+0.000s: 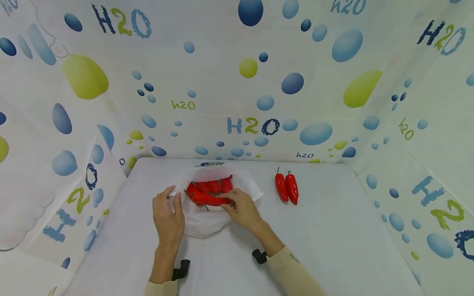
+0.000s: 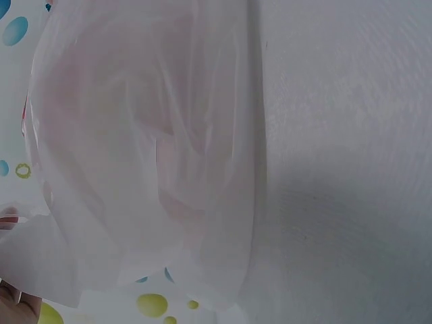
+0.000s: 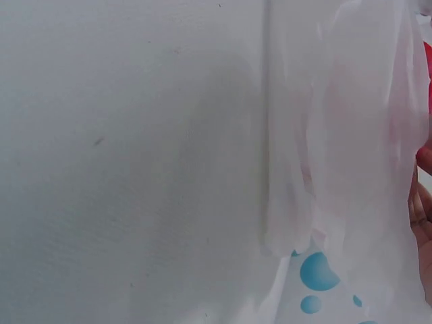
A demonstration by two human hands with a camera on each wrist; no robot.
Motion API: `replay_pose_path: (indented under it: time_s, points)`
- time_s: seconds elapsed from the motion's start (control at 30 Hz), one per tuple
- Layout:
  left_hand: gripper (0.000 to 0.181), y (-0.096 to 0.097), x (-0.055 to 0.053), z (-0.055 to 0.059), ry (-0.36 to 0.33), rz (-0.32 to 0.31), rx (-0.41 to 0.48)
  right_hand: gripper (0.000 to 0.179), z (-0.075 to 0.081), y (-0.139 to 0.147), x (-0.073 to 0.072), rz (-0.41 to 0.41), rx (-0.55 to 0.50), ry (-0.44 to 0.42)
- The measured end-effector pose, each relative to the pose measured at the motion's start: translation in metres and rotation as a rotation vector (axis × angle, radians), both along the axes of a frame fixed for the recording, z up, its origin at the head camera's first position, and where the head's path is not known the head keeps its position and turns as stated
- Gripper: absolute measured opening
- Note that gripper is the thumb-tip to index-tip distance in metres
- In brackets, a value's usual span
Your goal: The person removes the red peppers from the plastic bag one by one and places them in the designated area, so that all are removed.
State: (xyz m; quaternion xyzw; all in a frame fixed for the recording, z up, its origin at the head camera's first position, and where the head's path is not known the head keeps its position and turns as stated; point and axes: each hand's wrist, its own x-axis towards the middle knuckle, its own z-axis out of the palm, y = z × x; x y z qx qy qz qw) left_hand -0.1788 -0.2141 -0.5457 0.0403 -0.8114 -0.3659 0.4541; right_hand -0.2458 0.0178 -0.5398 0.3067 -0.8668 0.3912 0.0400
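Red, glossy and tapering, a long pepper is pinched in the right hand at the mouth of a translucent white plastic bag, whose left rim the left hand grips, near the white table's back edge.

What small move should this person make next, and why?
I'd have the right hand lower its red pepper into the white bag and let go, most likely: the bag's mouth is open, the pepper is right at it, and other peppers lie inside.
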Motion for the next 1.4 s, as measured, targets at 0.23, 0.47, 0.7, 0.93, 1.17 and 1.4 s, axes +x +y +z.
replay_pose_path:
  time_s: [0.23,0.47,0.7,0.93,1.17,1.4]
  points:
    - [0.032,0.001,0.0,0.002,-0.011,0.004,-0.007,0.032,0.002,0.007,0.001,-0.008,0.0,0.0]
    - [0.031,0.001,0.001,0.002,0.001,0.008,-0.003,0.029,0.005,0.013,0.007,-0.013,-0.053,0.025]
    - [0.031,0.001,0.0,0.001,0.024,0.005,0.001,0.031,0.009,0.017,0.011,-0.044,-0.084,0.027]
    - [0.032,0.001,0.001,0.0,-0.019,0.007,0.006,0.03,0.01,0.021,0.013,-0.071,-0.12,0.055]
    - [0.032,0.0,0.0,-0.001,-0.018,0.008,0.006,0.031,0.011,0.024,0.013,-0.132,-0.192,0.105]
    - [0.032,0.0,-0.001,-0.004,-0.008,0.01,0.008,0.032,0.02,0.028,0.015,-0.158,-0.282,0.109]
